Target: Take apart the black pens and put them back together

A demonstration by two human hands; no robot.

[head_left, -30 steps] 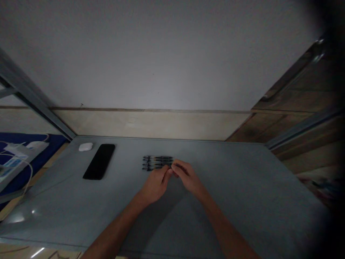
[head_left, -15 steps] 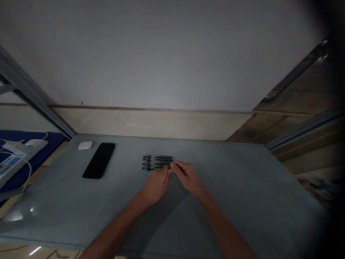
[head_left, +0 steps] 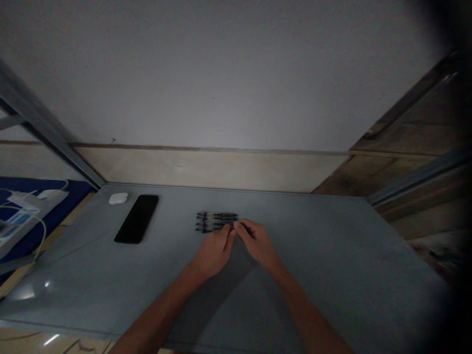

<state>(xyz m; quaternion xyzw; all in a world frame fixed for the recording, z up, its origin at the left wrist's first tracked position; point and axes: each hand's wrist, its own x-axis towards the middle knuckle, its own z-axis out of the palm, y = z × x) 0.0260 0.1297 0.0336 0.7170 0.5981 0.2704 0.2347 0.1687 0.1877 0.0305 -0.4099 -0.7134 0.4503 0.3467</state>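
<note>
Several dark pens lie side by side in a row on the grey table. At their near right end, my left hand is closed, thumb and fingers pinched together, covering part of the nearest pens. My right hand is closed in a pinch too, its fingertips meeting those of the left. Whatever sits between the fingertips is hidden or too small to make out.
A black phone and a white earbud case lie on the table's left side. Beyond the left edge is a white power strip with cables on blue cloth. A wall borders the back.
Both hands stay nearly in place, pinched together. The whole view has shifted very slightly; the pens, phone and case have not moved on the table.
</note>
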